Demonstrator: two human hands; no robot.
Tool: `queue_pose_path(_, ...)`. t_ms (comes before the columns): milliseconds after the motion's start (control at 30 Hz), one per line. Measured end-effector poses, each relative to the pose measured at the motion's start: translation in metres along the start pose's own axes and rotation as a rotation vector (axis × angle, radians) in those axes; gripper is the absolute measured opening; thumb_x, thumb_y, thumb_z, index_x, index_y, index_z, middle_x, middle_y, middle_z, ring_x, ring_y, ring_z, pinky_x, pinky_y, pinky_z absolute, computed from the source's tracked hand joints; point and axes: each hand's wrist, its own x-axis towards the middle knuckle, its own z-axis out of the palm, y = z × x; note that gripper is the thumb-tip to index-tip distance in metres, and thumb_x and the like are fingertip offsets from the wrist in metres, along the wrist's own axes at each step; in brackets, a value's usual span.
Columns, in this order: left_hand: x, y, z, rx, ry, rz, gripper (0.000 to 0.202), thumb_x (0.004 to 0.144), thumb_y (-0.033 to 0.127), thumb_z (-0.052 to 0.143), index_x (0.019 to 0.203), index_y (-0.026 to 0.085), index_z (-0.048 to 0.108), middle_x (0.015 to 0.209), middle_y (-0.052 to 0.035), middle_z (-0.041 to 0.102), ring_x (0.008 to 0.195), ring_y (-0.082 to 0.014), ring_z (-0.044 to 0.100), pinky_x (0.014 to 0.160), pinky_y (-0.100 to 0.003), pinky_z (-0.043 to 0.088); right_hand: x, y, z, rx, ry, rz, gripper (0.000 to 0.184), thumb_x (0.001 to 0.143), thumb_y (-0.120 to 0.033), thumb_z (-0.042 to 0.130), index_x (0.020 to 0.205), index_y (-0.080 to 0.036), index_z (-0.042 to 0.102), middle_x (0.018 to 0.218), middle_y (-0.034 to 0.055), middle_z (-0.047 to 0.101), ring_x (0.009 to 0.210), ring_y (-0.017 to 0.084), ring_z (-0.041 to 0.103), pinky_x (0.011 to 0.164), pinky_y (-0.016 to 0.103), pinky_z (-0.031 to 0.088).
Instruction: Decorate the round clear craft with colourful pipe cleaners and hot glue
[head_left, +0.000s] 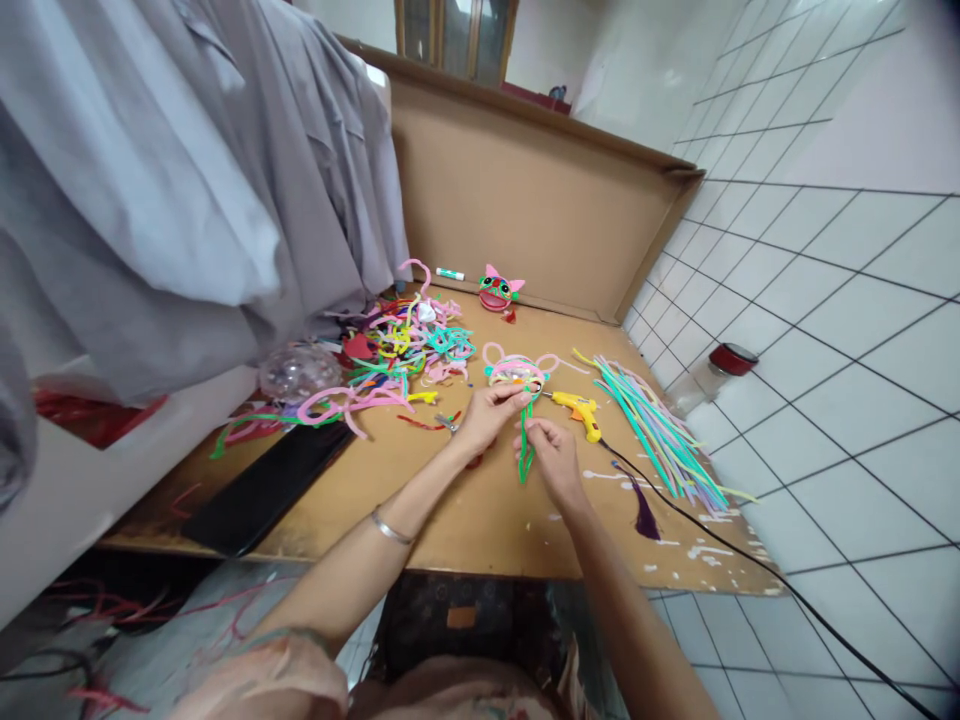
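Observation:
My left hand (489,412) is closed in a pinch on a pink pipe-cleaner figure (516,370) with looped ears, held just above the wooden board (465,520). My right hand (553,455) is closed around a green pipe cleaner (526,440) that runs from the figure down past my fingers. A yellow glue gun (579,408) lies just right of the figure, its black cord (720,540) trailing off to the lower right. A silver bangle sits on my left wrist.
A tangled heap of coloured pipe cleaners (405,345) lies at the left, a bundle of straight ones (660,430) at the right. A finished pink figure (499,290) and a glue stick (450,273) sit at the back. A black tablet (262,490), a red-lidded jar (720,372) and hanging grey cloth (187,180) surround the board.

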Motion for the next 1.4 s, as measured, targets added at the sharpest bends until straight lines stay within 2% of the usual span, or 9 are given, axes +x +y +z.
queue_pose_path(300,0.003,0.000,-0.001,-0.064,0.028,0.017,0.036,0.067,0.051,0.076,0.077,0.016,0.076,0.075,-0.0046,0.072,0.088,-0.0206,0.064,0.082,-0.031,0.049,-0.002,-0.004,0.000,0.014,-0.072,-0.005,0.036,0.075,-0.053,0.062,0.069,-0.018,0.065,0.056,-0.0004,0.062,0.046,0.011,0.053,0.047,0.023,0.042)
queue_pose_path(400,0.004,-0.003,0.000,-0.250,0.024,-0.035,0.038,0.065,0.051,0.078,0.076,0.015,0.072,0.083,-0.0067,0.074,0.088,-0.0200,0.066,0.085,-0.032,0.050,-0.004,-0.001,0.006,0.081,-0.153,0.051,0.040,0.070,-0.057,0.067,0.067,-0.018,0.061,0.053,-0.0024,0.059,0.043,0.009,0.049,0.044,0.022,0.039)
queue_pose_path(533,0.005,-0.002,-0.001,-0.549,-0.021,-0.198,0.033,0.070,0.041,0.079,0.081,0.014,0.064,0.077,-0.0069,0.073,0.082,-0.0196,0.071,0.084,-0.035,0.054,-0.013,0.007,0.014,0.086,-0.129,0.030,0.044,0.075,-0.061,0.060,0.071,-0.017,0.061,0.044,-0.0071,0.046,0.040,0.008,0.043,0.044,0.021,0.035)
queue_pose_path(733,0.014,0.014,-0.015,-0.675,0.274,-0.253,0.015,0.082,0.024,0.070,0.080,0.014,0.058,0.061,0.0019,0.065,0.059,-0.0105,0.067,0.075,-0.028,0.058,-0.029,0.013,0.018,0.046,-0.142,0.045,0.045,0.078,-0.063,0.055,0.073,-0.018,0.058,0.042,-0.0091,0.041,0.037,0.008,0.039,0.043,0.022,0.032)
queue_pose_path(867,0.020,0.019,-0.022,-0.743,0.347,-0.272,0.007,0.088,0.015,0.061,0.082,0.014,0.057,0.060,0.0025,0.062,0.052,-0.0090,0.062,0.065,-0.024,0.057,-0.032,0.014,0.021,0.060,-0.149,0.047,0.043,0.079,-0.061,0.054,0.071,-0.019,0.058,0.041,-0.0091,0.040,0.038,0.008,0.040,0.045,0.023,0.033)
queue_pose_path(1000,0.022,0.024,-0.023,-0.892,0.381,-0.341,0.017,0.092,0.005,0.047,0.079,0.014,0.054,0.055,0.0036,0.056,0.046,-0.0057,0.055,0.054,-0.016,0.051,-0.030,0.012,0.021,0.011,-0.164,0.020,0.041,0.082,-0.057,0.054,0.066,-0.019,0.058,0.042,-0.0078,0.041,0.041,0.008,0.040,0.047,0.023,0.033)
queue_pose_path(1100,0.022,0.027,-0.025,-1.025,0.379,-0.410,0.023,0.091,-0.001,0.041,0.077,0.013,0.052,0.053,0.0054,0.048,0.039,-0.0015,0.043,0.041,-0.008,0.036,-0.031,0.009,0.024,-0.027,-0.180,0.011,0.039,0.083,-0.052,0.052,0.062,-0.019,0.055,0.043,-0.0082,0.038,0.042,0.007,0.035,0.046,0.023,0.027)
queue_pose_path(1233,0.020,0.029,-0.028,-1.143,0.339,-0.435,0.029,0.091,-0.004,0.034,0.073,0.014,0.049,0.052,0.0068,0.040,0.033,0.0006,0.028,0.032,-0.009,0.017,-0.039,0.003,0.037,-0.001,-0.210,0.025,0.038,0.081,-0.049,0.052,0.057,-0.020,0.048,0.045,-0.0084,0.034,0.043,0.007,0.030,0.046,0.023,0.022)
queue_pose_path(1400,0.018,0.034,-0.030,-1.192,0.335,-0.430,0.030,0.095,0.000,0.031,0.075,0.014,0.048,0.051,0.0079,0.036,0.032,0.0005,0.026,0.032,-0.010,0.016,-0.043,0.006,0.051,0.053,-0.228,0.039,0.039,0.082,-0.049,0.053,0.057,-0.021,0.046,0.045,-0.0088,0.033,0.043,0.007,0.029,0.047,0.024,0.023)
